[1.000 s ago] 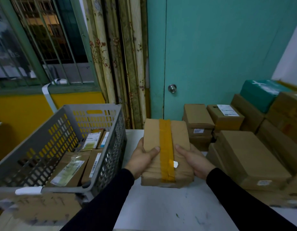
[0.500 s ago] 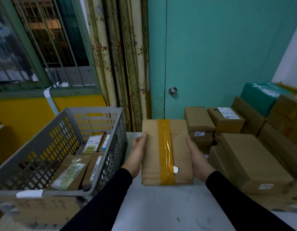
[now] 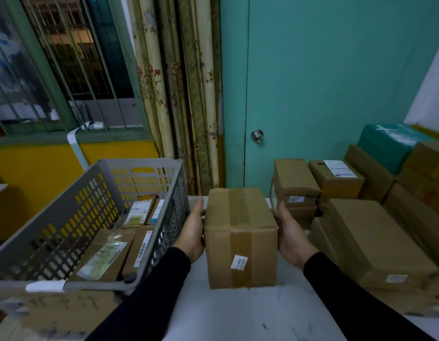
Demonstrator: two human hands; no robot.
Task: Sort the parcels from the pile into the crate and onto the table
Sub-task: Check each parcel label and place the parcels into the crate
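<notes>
Between the crate (image 3: 90, 217) at nine o'clock and the pile (image 3: 376, 232) at three, both hands' flat grip, left (image 3: 192, 232) and right (image 3: 291, 233), steadies a parcel (image 3: 239, 236) apparently on the tabletop (image 3: 238, 313); next, release or reroute it.

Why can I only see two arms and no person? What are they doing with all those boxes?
The camera sits on the person's head and looks down, so you see only their arms in black sleeves. The left hand and the right hand press flat against the sides of a brown parcel sealed with tape, above a white table. On the left stands a grey crate with labelled parcels already inside. On the right is the pile of parcels waiting to be sorted, with a green box on top.
</notes>
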